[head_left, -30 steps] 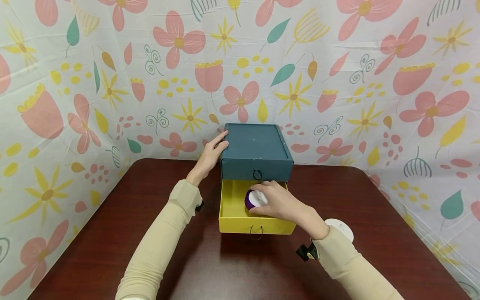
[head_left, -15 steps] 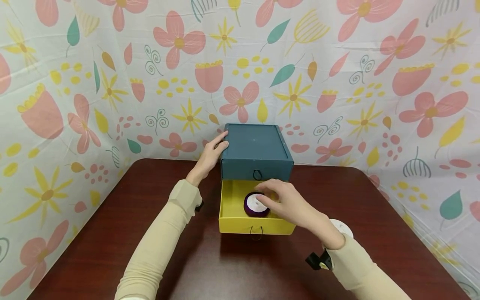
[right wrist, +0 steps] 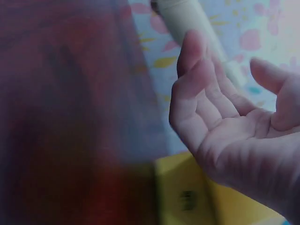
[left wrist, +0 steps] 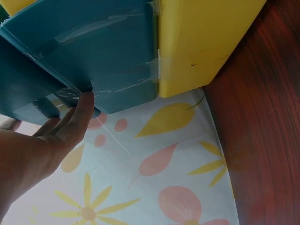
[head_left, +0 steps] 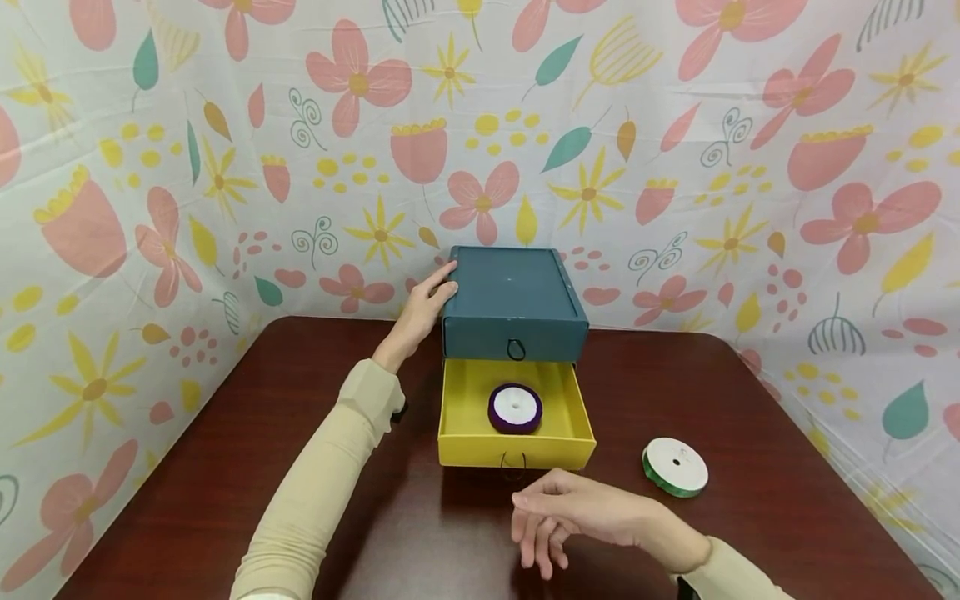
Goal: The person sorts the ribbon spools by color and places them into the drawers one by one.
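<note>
A small two-level drawer box stands at the back of the table, its dark blue upper drawer [head_left: 517, 337] closed. Below it the yellow drawer [head_left: 517, 451] is pulled out, with a purple ribbon spool [head_left: 515, 408] lying flat inside, white face up. My left hand [head_left: 418, 317] rests against the left side and top edge of the blue box; in the left wrist view its fingers [left wrist: 79, 117] touch the blue wall. In front of the yellow drawer, my right hand [head_left: 577, 517] hangs over the table with loosely curled fingers, holding nothing.
To the right of the drawer, a green ribbon spool [head_left: 676, 467] with a white face lies on the dark red-brown table [head_left: 315, 358]. A flower-patterned cloth [head_left: 480, 125] hangs behind and along both sides.
My right hand has let go of the purple ribbon spool, leaving it in the yellow drawer, and moved back toward me. The left hand has stayed on the box.
</note>
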Action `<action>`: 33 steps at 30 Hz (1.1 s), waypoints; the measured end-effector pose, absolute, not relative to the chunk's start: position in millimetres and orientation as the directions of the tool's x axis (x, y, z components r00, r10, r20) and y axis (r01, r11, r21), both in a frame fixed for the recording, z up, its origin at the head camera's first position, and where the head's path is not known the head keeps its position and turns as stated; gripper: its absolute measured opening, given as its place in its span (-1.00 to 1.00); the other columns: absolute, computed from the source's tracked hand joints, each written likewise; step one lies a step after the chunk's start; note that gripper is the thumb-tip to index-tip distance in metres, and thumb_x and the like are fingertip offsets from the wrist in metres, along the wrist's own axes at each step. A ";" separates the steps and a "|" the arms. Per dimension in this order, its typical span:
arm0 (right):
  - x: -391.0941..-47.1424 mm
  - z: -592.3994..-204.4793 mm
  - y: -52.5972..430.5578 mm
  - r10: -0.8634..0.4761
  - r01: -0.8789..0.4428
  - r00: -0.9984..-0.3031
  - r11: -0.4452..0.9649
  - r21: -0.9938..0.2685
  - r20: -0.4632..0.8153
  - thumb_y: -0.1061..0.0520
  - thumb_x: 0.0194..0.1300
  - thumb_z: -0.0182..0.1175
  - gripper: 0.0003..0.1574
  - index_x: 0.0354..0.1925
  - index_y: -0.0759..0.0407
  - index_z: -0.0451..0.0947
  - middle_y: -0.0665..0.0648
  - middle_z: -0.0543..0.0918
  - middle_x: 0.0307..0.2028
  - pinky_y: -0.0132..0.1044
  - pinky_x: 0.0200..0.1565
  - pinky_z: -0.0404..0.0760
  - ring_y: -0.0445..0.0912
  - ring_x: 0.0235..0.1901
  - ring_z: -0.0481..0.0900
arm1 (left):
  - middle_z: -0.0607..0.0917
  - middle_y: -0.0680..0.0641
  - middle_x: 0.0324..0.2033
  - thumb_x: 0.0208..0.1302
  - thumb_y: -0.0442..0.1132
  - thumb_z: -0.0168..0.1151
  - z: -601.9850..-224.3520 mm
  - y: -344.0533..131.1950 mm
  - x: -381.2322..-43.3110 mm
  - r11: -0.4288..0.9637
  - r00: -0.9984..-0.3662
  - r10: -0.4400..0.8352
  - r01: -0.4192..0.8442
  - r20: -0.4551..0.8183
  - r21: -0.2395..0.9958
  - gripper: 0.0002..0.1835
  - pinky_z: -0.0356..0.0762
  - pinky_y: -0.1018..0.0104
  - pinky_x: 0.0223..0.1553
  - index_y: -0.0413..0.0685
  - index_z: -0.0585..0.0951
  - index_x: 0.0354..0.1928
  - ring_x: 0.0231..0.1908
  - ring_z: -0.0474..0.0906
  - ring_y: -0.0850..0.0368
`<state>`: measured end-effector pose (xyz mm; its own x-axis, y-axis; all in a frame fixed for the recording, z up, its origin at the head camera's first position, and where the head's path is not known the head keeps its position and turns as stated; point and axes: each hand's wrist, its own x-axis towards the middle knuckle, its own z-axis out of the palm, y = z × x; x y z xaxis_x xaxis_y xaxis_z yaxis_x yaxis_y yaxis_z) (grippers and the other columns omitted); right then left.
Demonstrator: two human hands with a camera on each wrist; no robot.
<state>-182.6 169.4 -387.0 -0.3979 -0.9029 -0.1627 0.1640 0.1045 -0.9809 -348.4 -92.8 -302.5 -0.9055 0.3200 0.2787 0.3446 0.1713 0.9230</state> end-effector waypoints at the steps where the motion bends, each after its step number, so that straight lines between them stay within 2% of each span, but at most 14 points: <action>1: -183.0 -392.0 168.2 -0.900 0.220 -0.391 0.113 -0.969 -0.194 -0.01 0.59 -0.30 -0.38 -0.10 0.54 0.43 0.15 0.73 -0.36 -0.44 -0.46 0.57 -0.17 -0.46 0.69 | 0.01 -0.03 0.53 0.52 -0.05 -0.11 -302.8 -92.7 -348.3 0.173 -0.906 0.318 0.344 0.278 0.923 -0.41 0.09 -0.08 0.44 0.08 0.11 0.51 0.51 -0.04 -0.07; 3: -183.3 -399.5 164.6 -0.896 0.298 -0.385 0.106 -0.949 -0.221 -0.08 0.59 -0.35 -0.37 -0.05 0.42 0.43 0.04 0.74 -0.37 -0.42 -0.49 0.58 -0.18 -0.48 0.70 | 0.01 -0.03 0.53 0.52 -0.05 -0.11 -303.4 -92.5 -348.1 0.175 -0.907 0.318 0.344 0.277 0.923 -0.41 0.08 -0.08 0.45 0.08 0.11 0.51 0.51 -0.05 -0.07; 5: -183.5 -403.2 159.2 -0.877 0.340 -0.424 0.078 -0.937 -0.227 -0.14 0.58 -0.35 -0.41 0.01 0.27 0.42 -0.01 0.74 -0.40 -0.41 -0.51 0.58 -0.19 -0.51 0.68 | 0.01 -0.03 0.53 0.52 -0.05 -0.12 -304.3 -92.0 -347.8 0.174 -0.907 0.318 0.342 0.276 0.924 -0.41 0.07 -0.09 0.45 0.08 0.11 0.51 0.51 -0.05 -0.08; 10: -183.1 -406.2 143.5 -0.713 0.363 -0.666 -0.052 -0.930 -0.220 -0.21 0.52 -0.17 -0.46 -0.10 0.17 0.51 -0.08 0.67 -0.55 -0.44 -0.56 0.49 -0.26 -0.65 0.56 | 0.01 -0.05 0.53 0.52 -0.06 -0.13 -305.0 -91.3 -347.6 0.169 -0.905 0.318 0.346 0.281 0.923 -0.42 0.06 -0.08 0.45 0.07 0.11 0.51 0.51 -0.06 -0.08; 12: -182.1 -406.6 139.2 -0.647 0.359 -0.729 -0.081 -0.930 -0.225 -0.21 0.49 -0.11 -0.50 -0.20 0.13 0.54 -0.11 0.62 -0.61 -0.45 -0.56 0.45 -0.28 -0.68 0.49 | 0.00 -0.05 0.53 0.52 -0.06 -0.13 -304.9 -91.2 -347.3 0.167 -0.904 0.321 0.347 0.282 0.923 -0.41 0.06 -0.07 0.45 0.06 0.11 0.51 0.51 -0.07 -0.08; 14: -180.6 -406.9 136.0 -0.608 0.346 -0.763 -0.096 -0.933 -0.221 -0.19 0.49 -0.09 -0.55 -0.27 0.09 0.53 -0.13 0.58 -0.64 -0.46 -0.56 0.42 -0.29 -0.69 0.44 | 0.00 -0.05 0.53 0.52 -0.06 -0.13 -304.2 -91.3 -346.7 0.165 -0.903 0.323 0.347 0.282 0.923 -0.41 0.06 -0.07 0.46 0.06 0.11 0.51 0.52 -0.07 -0.08; 20: -180.0 -406.2 131.0 -0.562 0.308 -0.803 -0.107 -0.945 -0.198 -0.14 0.49 -0.07 -0.60 -0.38 0.05 0.44 -0.12 0.45 -0.70 -0.45 -0.56 0.37 -0.27 -0.68 0.36 | 0.01 -0.06 0.53 0.52 -0.06 -0.12 -303.7 -92.0 -348.5 0.168 -0.903 0.321 0.353 0.287 0.921 -0.41 0.05 -0.08 0.46 0.05 0.11 0.51 0.51 -0.07 -0.08; 27: -188.1 -405.3 128.9 -0.564 0.301 -0.804 -0.116 -0.947 -0.187 -0.12 0.50 -0.07 -0.59 -0.42 0.06 0.43 -0.12 0.42 -0.73 -0.43 -0.55 0.37 -0.26 -0.68 0.35 | 0.00 0.03 0.53 0.51 0.02 -0.10 -321.7 -93.6 -371.3 0.155 -0.900 0.312 0.363 0.303 0.919 -0.42 0.02 -0.08 0.46 0.21 0.12 0.51 0.52 -0.09 -0.03; 33: -197.4 -404.4 129.4 -0.559 0.278 -0.812 -0.118 -0.953 -0.168 -0.11 0.50 -0.08 -0.58 -0.45 0.06 0.44 -0.11 0.42 -0.74 -0.42 -0.54 0.38 -0.25 -0.69 0.35 | 0.04 0.05 0.52 0.50 0.08 -0.11 -326.2 -92.3 -373.7 0.160 -0.898 0.299 0.381 0.323 0.911 -0.42 0.07 -0.07 0.45 0.26 0.15 0.50 0.51 -0.04 0.00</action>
